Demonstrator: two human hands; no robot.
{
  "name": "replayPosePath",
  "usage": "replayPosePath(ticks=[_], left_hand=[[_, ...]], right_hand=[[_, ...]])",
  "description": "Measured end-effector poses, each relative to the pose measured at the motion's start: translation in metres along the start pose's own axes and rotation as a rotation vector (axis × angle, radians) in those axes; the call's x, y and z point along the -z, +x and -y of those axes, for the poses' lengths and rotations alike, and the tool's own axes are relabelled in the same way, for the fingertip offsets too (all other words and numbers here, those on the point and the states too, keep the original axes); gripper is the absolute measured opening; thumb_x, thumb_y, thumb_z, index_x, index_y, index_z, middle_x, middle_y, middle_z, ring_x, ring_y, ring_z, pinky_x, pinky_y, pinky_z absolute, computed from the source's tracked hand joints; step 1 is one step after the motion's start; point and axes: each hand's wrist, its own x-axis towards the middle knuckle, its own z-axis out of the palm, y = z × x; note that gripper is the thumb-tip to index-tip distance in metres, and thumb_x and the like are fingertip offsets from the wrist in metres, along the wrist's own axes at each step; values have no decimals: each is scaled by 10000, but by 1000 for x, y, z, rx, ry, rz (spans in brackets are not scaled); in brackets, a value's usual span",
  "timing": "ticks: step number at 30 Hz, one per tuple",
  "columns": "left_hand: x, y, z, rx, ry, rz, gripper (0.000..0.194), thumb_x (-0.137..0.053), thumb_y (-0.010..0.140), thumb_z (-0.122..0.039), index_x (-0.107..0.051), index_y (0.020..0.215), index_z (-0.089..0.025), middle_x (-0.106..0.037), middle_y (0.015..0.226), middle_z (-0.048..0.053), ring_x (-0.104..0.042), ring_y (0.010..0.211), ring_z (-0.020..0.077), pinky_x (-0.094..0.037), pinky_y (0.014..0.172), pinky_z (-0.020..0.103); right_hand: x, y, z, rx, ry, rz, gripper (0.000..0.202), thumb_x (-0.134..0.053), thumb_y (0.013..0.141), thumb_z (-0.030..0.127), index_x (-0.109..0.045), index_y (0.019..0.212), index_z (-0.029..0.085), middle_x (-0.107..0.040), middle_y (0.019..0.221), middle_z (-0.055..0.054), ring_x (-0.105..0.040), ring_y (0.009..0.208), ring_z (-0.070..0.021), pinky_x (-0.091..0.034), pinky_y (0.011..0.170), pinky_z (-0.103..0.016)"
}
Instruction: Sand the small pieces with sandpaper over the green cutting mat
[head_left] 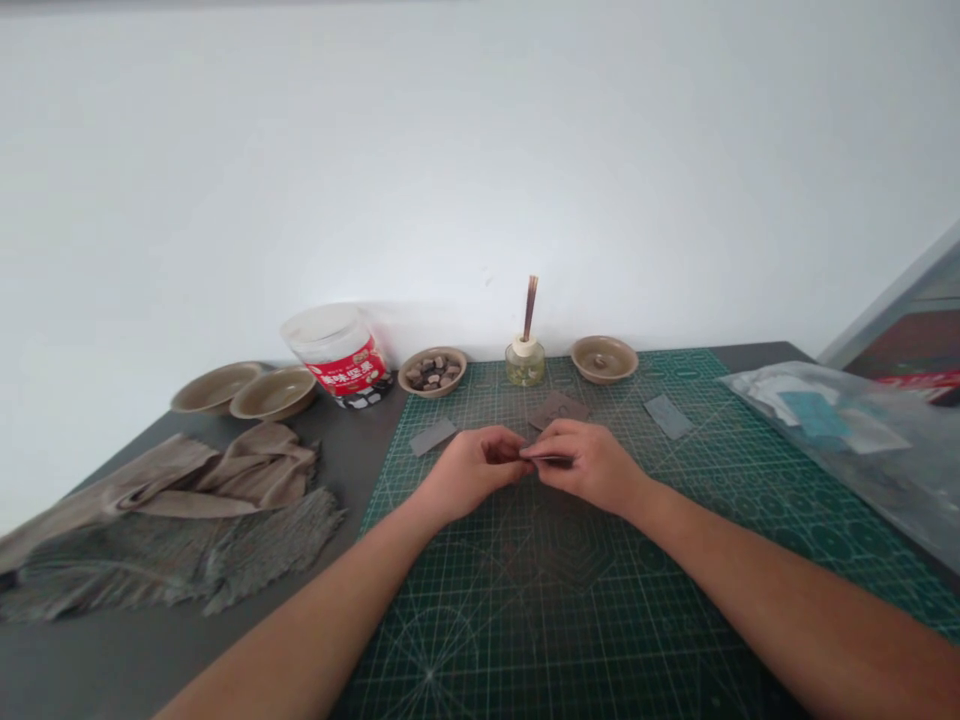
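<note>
My left hand [480,470] and my right hand [589,465] meet over the green cutting mat [480,620]. Between the fingers and thumb of my right hand is a thin dark piece of sandpaper [556,459], seen edge-on. My left thumb and fingers pinch at its left end; whether they also hold something small is hidden. Just behind the hands lies a brown sheet [559,406] with printed marks, partly covered by my right hand. Flat grey pieces rest on the mat, a left one [433,437] and a right one [669,417].
Along the wall stand a bowl of small stones [433,374], a reed diffuser [525,360], a bowl with a small item [604,358] and a tilted plastic jar [341,360]. Two bowls [274,393] and a crumpled brown cloth [247,475] are at left. A clear plastic bag [847,430] covers the right edge.
</note>
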Motion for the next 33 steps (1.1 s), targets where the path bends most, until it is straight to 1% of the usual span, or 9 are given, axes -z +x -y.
replayPosePath(ticks=[2,6,10,14,18,22,26,28,33], left_hand=[[1,1,0,8,3,-1,204,-740,788,-270,-726,945,-141,-730,776,32,-648,677,144,-480,625,250],[1,2,1,14,-17,4,235,-751,766,-230,-730,984,-146,-754,863,50,-681,771,165,-508,696,268],[2,1,1,14,-20,-5,219,-742,781,-242,-727,978,-148,-748,825,38,-664,712,147,-492,655,256],[3,0,1,-10,-22,-17,220,-746,769,-211,-738,981,-152,-756,865,42,-677,766,153,-505,702,258],[2,-1,1,-6,-37,-25,228,-740,769,-192,-728,994,-152,-744,813,28,-662,698,137,-497,653,246],[0,-2,-1,-39,-29,-64,239,-748,759,-181,-722,996,-157,-751,864,33,-685,773,150,-522,711,250],[2,-2,-3,-28,-3,-7,213,-731,787,-204,-719,995,-158,-749,855,30,-678,743,141,-520,688,243],[3,-2,-3,-34,10,7,211,-726,788,-197,-718,995,-157,-751,868,33,-682,760,146,-524,701,246],[3,-3,-7,-53,17,-15,211,-721,795,-224,-722,994,-155,-760,908,46,-694,808,166,-539,741,273]], right_hand=[[0,0,-1,19,-41,-20,232,-697,847,171,-785,1051,237,-734,968,-43,-687,861,-161,-527,800,-279],[0,0,-2,62,-35,29,266,-694,828,128,-784,1055,235,-727,945,-39,-680,829,-149,-532,777,-264],[0,0,-1,56,-53,-6,253,-678,856,149,-781,1069,238,-727,960,-45,-679,860,-161,-532,807,-284],[1,-1,0,94,-40,21,283,-686,837,121,-779,1082,229,-721,945,-45,-670,855,-161,-533,805,-280],[1,-2,1,88,-62,-18,287,-677,849,126,-774,1098,229,-722,972,-57,-668,892,-177,-529,833,-304],[2,-3,3,72,36,4,287,-680,838,113,-779,1076,237,-719,931,-36,-672,821,-141,-532,771,-256],[1,-3,5,48,23,-59,281,-685,841,127,-781,1077,245,-724,928,-38,-679,840,-151,-529,796,-270],[1,-2,6,53,28,-43,297,-686,831,114,-781,1077,251,-723,922,-35,-679,826,-147,-532,784,-264],[3,-2,7,58,1,-52,304,-684,835,120,-776,1089,258,-727,956,-42,-683,857,-156,-534,804,-278]])
